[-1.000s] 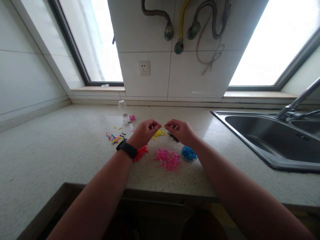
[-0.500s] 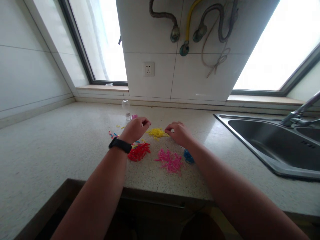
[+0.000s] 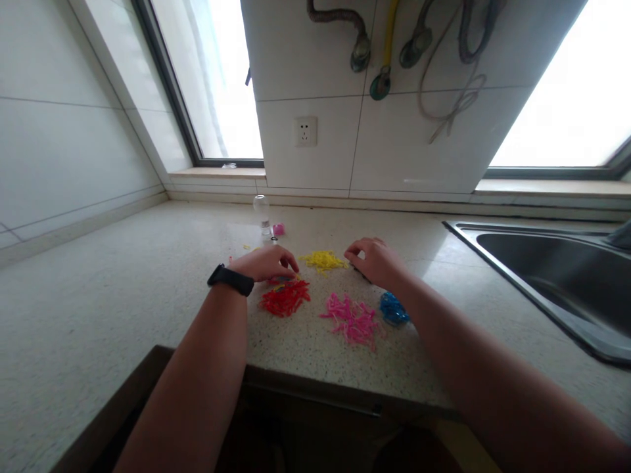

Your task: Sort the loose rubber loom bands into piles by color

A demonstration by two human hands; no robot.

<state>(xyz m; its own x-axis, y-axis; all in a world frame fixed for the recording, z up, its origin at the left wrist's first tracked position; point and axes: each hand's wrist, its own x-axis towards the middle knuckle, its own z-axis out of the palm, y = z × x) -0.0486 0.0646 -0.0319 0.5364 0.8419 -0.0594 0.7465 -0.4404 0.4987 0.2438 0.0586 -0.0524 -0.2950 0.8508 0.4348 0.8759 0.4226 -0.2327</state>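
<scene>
My left hand (image 3: 269, 263), with a black band (image 3: 231, 279) on the wrist, reaches down just behind the red pile of small strips (image 3: 284, 299). Its fingers are curled together over a mixed-colour heap that it mostly covers; what they pinch is too small to make out. At the right end of the yellow pile (image 3: 323, 261), my right hand (image 3: 375, 261) has thumb and forefinger brought together low over the counter, their content unclear. Nearer me lie a pink pile (image 3: 351, 320) and a blue pile (image 3: 393, 309), the blue one partly behind my right forearm.
A clear bottle with a round top (image 3: 261, 213) stands at the back, beside a small pink object (image 3: 279, 228). The speckled counter (image 3: 123, 282) ends in a front edge close to me. To the right is a steel sink (image 3: 537, 263); a tiled wall with a socket (image 3: 306, 131) rises behind.
My left hand has lowered toward the mixed heap behind the red pile. The right hand has drawn slightly away from the yellow pile. The view has turned a little, shifting everything.
</scene>
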